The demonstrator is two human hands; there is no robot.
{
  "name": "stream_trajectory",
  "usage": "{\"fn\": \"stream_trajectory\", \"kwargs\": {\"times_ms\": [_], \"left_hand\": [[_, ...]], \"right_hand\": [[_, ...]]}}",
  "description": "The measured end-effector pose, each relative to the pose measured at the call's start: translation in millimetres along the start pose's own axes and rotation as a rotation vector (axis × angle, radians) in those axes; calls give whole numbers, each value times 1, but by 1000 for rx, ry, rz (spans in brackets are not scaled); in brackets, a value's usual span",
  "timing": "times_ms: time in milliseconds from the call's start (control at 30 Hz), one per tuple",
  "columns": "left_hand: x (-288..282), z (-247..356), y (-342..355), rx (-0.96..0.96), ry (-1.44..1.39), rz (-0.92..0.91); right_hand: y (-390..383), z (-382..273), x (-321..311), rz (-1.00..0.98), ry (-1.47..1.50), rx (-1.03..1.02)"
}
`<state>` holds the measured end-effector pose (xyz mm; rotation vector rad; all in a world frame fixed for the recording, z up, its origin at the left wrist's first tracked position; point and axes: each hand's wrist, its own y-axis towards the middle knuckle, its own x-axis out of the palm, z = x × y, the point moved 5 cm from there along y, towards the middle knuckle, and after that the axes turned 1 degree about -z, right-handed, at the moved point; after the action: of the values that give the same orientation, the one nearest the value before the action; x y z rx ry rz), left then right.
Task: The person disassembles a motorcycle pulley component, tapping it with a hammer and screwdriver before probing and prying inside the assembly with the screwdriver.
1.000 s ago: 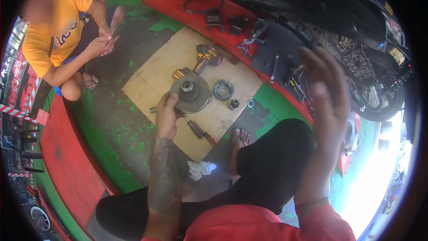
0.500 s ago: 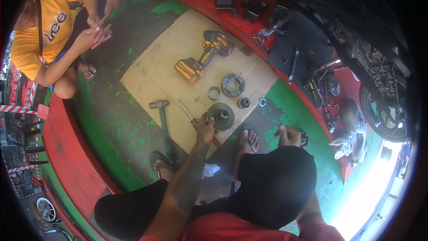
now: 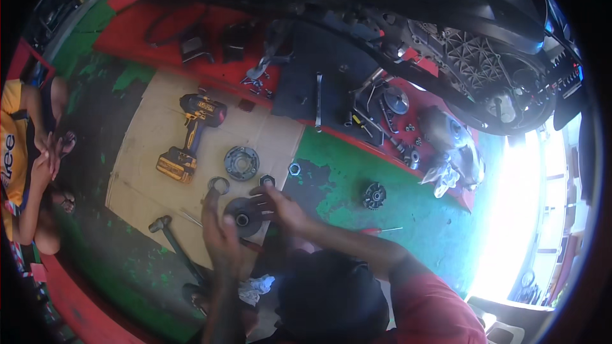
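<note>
A dark round pulley disc [image 3: 242, 220] with a raised central hub lies on the cardboard, between my two hands. My left hand [image 3: 222, 236] is at its left side, fingers stretched out toward a silver ring [image 3: 218, 185]. From the right, my right hand [image 3: 285, 210] reaches over the disc's edge with its fingers apart, close to a dark hex-topped piece [image 3: 267, 181]. Whether either hand touches the disc cannot be made out. Just beyond sits a grey round plate [image 3: 241, 163] with a wide central hole. A loose hex nut [image 3: 294, 169] lies to the right.
A yellow-black cordless impact wrench [image 3: 191, 140] and a hammer [image 3: 178, 245] lie at the left. On the green floor are a dark round ribbed part [image 3: 374, 195] and a screwdriver [image 3: 382, 230]. Tools cover the red platform below a motorcycle [image 3: 472, 51]. Another person sits far left.
The view has swung to the right. My right hand has come from beside the dark ribbed part to the disc. My left hand has shifted to the disc's left side, fingers extended.
</note>
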<state>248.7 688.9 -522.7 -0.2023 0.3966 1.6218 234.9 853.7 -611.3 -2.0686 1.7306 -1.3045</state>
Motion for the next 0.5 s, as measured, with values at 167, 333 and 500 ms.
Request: {"fn": "stream_trajectory", "kwargs": {"times_ms": [167,333,500], "left_hand": [[16,-3,5,232,262,-115],[13,-31,-3,459,641,-227],[-42,-96,18,59,654,21]], "right_hand": [[-7,24,143,51,1289,-802],[19,54,55,-214,313,184],[-19,-33,66,-509,-15,-200]]}}
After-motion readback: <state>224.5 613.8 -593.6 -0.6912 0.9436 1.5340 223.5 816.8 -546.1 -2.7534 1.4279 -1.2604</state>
